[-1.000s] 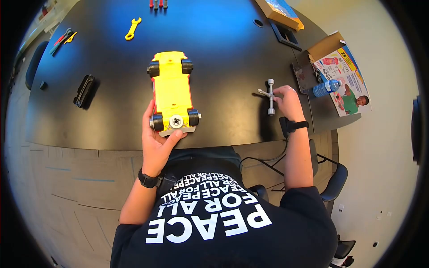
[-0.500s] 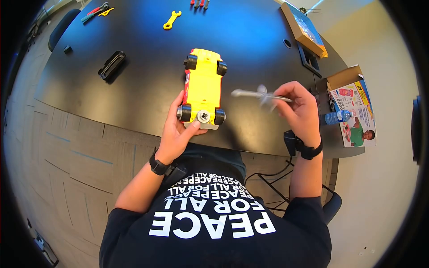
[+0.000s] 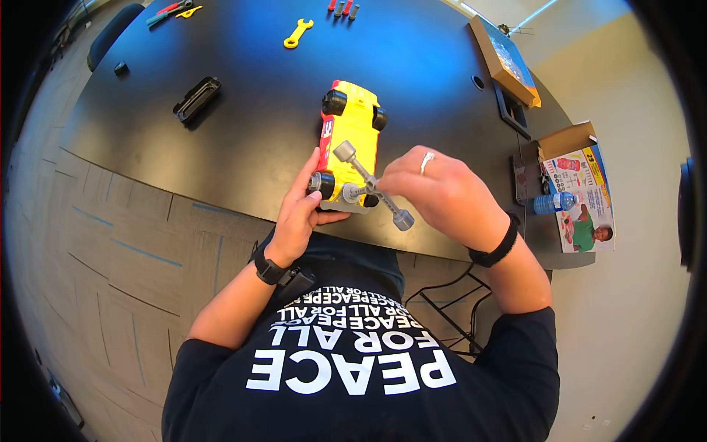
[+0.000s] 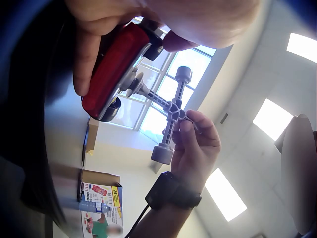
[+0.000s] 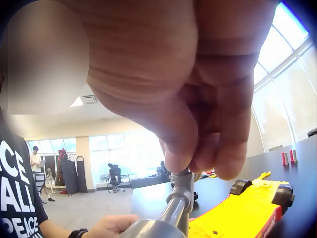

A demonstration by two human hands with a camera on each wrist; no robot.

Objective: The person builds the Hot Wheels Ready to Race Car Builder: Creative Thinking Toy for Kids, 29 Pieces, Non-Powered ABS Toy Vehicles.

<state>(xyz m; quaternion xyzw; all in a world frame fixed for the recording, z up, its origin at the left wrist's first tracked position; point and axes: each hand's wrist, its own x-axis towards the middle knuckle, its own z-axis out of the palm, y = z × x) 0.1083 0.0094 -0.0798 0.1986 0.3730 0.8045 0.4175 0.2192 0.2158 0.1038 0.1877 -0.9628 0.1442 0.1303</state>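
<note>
A toy car [image 3: 355, 125] with a yellow underside and red body is held bottom-up by the left hand [image 3: 296, 221], whose fingers and thumb grip its near end. The right hand [image 3: 442, 193] pinches a grey cross-shaped wrench [image 3: 362, 171] near its hub. In the left wrist view, one arm of the wrench [image 4: 156, 98] meets the round grey part [image 4: 132, 83] on the end of the car [image 4: 116, 69], and the right hand [image 4: 190, 146] holds the opposite arm. The right wrist view has the fingertips [image 5: 228, 166] of the right hand over the wrench.
On the dark table [image 3: 243, 140] lie a yellow wrench [image 3: 299, 34], a black tray-like part [image 3: 197, 100], a small black piece [image 3: 121, 68], several red and grey bolts [image 3: 345, 10] and tools [image 3: 168, 13]. To the right are a bottle [image 3: 554, 203] and boxes [image 3: 587, 193].
The right hand has lifted the grey cross wrench off the table and brought it left to the car's near end. In the head view, the car and left hand appear farther right.
</note>
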